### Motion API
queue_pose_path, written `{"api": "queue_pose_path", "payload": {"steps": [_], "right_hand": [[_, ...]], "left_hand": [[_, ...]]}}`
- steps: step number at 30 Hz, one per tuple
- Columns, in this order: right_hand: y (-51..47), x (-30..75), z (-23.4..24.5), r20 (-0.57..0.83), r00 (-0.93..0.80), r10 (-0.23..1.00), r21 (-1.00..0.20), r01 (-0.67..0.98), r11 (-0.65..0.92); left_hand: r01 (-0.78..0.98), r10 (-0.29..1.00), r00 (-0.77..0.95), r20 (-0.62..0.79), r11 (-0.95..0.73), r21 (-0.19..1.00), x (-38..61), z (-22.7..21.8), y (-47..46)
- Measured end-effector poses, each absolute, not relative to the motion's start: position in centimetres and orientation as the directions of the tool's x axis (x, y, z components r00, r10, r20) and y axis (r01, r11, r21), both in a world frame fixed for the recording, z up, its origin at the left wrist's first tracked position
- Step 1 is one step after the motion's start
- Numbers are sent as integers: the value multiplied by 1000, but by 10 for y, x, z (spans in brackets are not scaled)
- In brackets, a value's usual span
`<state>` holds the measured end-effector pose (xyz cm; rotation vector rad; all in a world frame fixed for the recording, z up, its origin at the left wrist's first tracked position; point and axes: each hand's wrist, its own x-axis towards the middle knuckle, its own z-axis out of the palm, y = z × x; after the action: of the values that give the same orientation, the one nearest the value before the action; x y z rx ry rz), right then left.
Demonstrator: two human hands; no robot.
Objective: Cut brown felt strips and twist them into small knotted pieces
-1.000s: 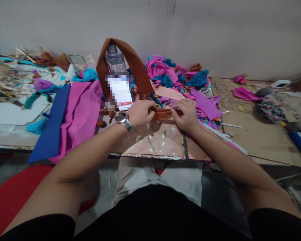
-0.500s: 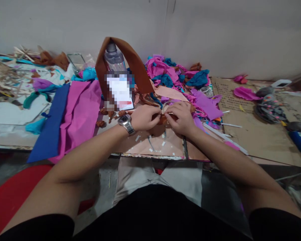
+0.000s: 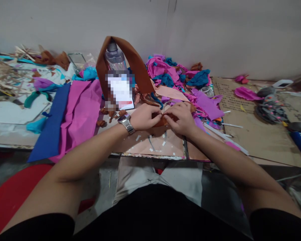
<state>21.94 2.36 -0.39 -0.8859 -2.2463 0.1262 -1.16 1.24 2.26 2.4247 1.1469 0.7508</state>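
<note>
Both hands meet at the middle of the table, pinching a small piece of brown crepe paper point(image 3: 161, 123) between thumbs and fingers. My left hand point(image 3: 145, 116), with a metal watch on its wrist, grips the piece from the left. From the other side my right hand point(image 3: 181, 117) holds it, fingertips nearly touching those of the left. Part of the piece is hidden under the fingers. Small twisted brown bits point(image 3: 102, 123) lie left of my left hand. Behind, a long brown strip point(image 3: 137, 68) drapes over a plastic bottle point(image 3: 115, 60), with a lit phone point(image 3: 121, 93) leaning in front.
Pink crepe sheets point(image 3: 81, 110) and a blue sheet point(image 3: 51, 125) overhang the table edge at left. Crumpled pink, teal and purple paper point(image 3: 165, 72) is heaped behind my right hand. Cardboard point(image 3: 230, 124) covers the right side, with a dark grey bundle point(image 3: 271, 105) on it.
The fingertips have shifted slightly on the brown piece, and more of it shows below them as a flatter flap. Both hands stay in nearly the same place.
</note>
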Motion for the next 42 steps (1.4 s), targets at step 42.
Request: {"api": "queue_pose_path", "payload": {"steps": [42], "right_hand": [[24, 219, -8, 596, -479, 644, -393, 525, 755]], "left_hand": [[545, 822, 529, 211, -519, 658, -11, 19, 15]]}}
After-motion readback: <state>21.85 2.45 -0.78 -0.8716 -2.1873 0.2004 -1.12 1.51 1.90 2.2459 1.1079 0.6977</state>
